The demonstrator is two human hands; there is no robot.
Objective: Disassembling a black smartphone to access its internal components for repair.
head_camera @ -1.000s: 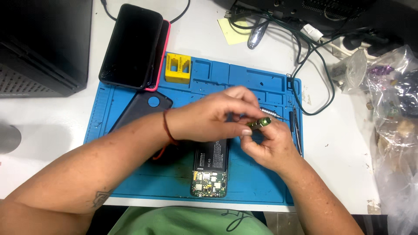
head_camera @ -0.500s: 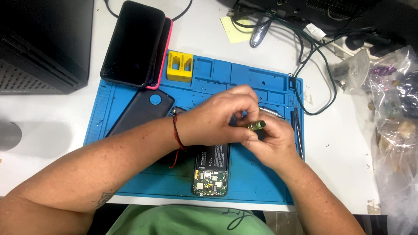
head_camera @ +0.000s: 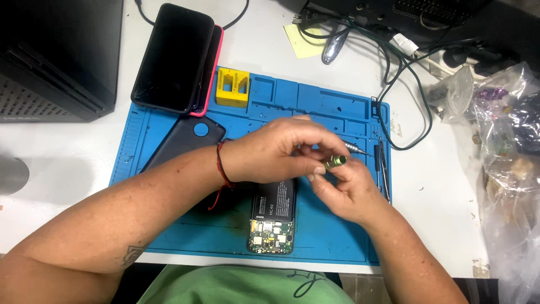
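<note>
My left hand (head_camera: 278,151) and my right hand (head_camera: 344,188) meet over the middle of a blue repair mat (head_camera: 337,107). Together they hold a small green-handled screwdriver (head_camera: 335,161); its metal end (head_camera: 355,148) points right. Just below the hands lies an opened phone (head_camera: 272,220) with a black battery and bare circuit board showing. A dark phone back cover (head_camera: 183,141) lies on the mat under my left forearm. A red cord is tied round my left wrist (head_camera: 220,169).
Two stacked phones (head_camera: 179,56), one in a pink case, lean over the mat's upper left. A yellow plastic holder (head_camera: 233,87) stands beside them. Thin tools (head_camera: 381,166) lie at the mat's right edge. Cables (head_camera: 405,73), a yellow note (head_camera: 304,42), plastic bags (head_camera: 509,135) and a black box (head_camera: 56,56) surround it.
Both hands stayed together over the mat, shifting slightly. The green piece in my fingers turned, and its metal end now shows to the right.
</note>
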